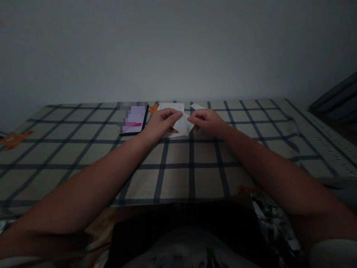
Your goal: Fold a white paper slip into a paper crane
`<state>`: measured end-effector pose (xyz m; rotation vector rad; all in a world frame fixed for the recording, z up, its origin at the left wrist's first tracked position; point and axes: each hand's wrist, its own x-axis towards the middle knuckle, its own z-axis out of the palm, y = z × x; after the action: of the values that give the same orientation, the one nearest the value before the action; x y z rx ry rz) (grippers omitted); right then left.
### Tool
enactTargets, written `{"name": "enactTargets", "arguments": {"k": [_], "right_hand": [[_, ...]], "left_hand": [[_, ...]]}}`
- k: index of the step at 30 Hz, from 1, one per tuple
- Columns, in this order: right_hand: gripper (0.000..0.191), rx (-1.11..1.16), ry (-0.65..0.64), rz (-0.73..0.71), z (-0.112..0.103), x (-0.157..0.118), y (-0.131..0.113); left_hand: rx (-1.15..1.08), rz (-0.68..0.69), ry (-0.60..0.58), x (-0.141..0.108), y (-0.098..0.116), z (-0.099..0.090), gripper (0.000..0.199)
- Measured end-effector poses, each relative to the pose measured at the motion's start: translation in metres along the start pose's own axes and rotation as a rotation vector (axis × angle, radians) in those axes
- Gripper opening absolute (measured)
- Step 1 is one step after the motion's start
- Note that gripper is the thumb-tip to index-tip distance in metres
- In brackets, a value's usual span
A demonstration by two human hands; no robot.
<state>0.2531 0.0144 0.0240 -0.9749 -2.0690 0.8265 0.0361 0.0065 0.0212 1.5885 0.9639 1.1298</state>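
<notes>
A folded piece of white paper (182, 125) is held between my two hands, just above the checked tablecloth. My left hand (164, 121) pinches its left side with thumb and fingers. On the right, my right hand (205, 120) pinches the paper's other edge, its fingers curled in. The paper has slanting creases and comes to a point at the bottom. Behind my left hand lies a white sheet (171, 106), partly covered by the hand. Another white paper strip (197, 107) shows just beyond my right hand.
A phone (135, 119) with a lit screen lies left of my left hand, partly pixelated. The checked tablecloth (178, 178) with orange animal prints covers the table up to the grey wall (178, 48). A dark slatted object (337, 100) stands at the far right.
</notes>
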Motion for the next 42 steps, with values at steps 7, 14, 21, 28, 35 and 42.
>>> {"name": "enactTargets", "arguments": {"k": [7,14,21,28,35,42], "right_hand": [[0.039,0.032,0.064,0.025,-0.002,0.000,0.002],[0.037,0.114,0.009,0.008,0.000,0.002,0.008],[0.033,0.143,0.035,0.016,0.000,0.003,0.012],[0.028,0.269,0.017,0.060,0.001,0.005,0.016],[0.029,0.303,0.029,0.017,0.003,0.005,0.017],[0.062,0.181,0.104,-0.085,0.000,0.005,0.020]], "left_hand": [[0.066,-0.028,-0.056,-0.002,-0.001,-0.001,0.036],[0.139,0.009,-0.055,0.000,0.001,-0.005,0.036],[0.022,-0.006,-0.048,-0.002,-0.004,-0.001,0.040],[0.072,-0.010,-0.061,0.002,-0.005,-0.006,0.040],[-0.040,-0.081,-0.022,0.000,-0.002,-0.002,0.035],[-0.101,-0.151,0.066,0.006,-0.005,-0.002,0.029]]}}
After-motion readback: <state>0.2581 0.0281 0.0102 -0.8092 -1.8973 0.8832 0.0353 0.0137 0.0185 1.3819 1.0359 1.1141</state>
